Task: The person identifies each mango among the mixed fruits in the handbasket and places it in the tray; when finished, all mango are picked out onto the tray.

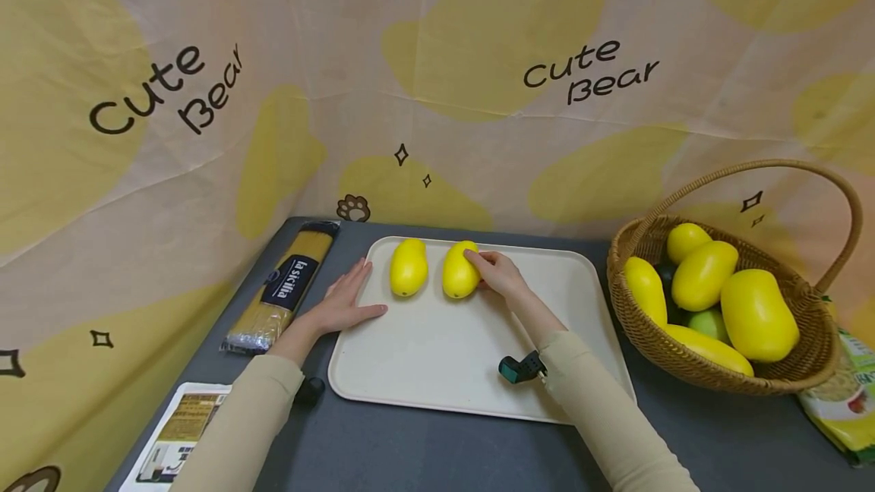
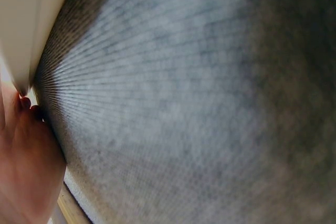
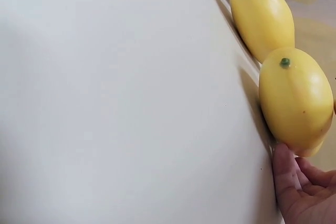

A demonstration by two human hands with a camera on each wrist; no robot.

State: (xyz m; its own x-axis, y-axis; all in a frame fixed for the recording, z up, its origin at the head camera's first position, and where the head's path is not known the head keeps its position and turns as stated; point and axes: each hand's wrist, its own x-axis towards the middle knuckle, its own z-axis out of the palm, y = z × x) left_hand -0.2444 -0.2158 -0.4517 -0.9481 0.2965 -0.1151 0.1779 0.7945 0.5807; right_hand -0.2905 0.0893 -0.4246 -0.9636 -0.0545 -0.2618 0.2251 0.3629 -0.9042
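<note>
A yellow mango (image 1: 460,270) lies in the back half of the white tray (image 1: 437,355), and my right hand (image 1: 501,275) holds it from its right side, fingers over its top. In the right wrist view, the fingertips of that hand (image 3: 307,195) touch the end of the mango (image 3: 296,100). To its left lies a second yellow mango (image 1: 409,268), with a gap between the two. My left hand (image 1: 345,306) rests at the tray's left rim with fingers straight and thumb over the edge. The left wrist view shows mostly blurred grey tabletop.
A wicker basket (image 1: 656,351) of yellow and green fruit stands right of the tray, its handle arching high. A pasta pack (image 1: 283,287) lies at the left, a printed sheet (image 1: 179,431) in front of it. A yellow-green bag (image 1: 848,401) stands at far right.
</note>
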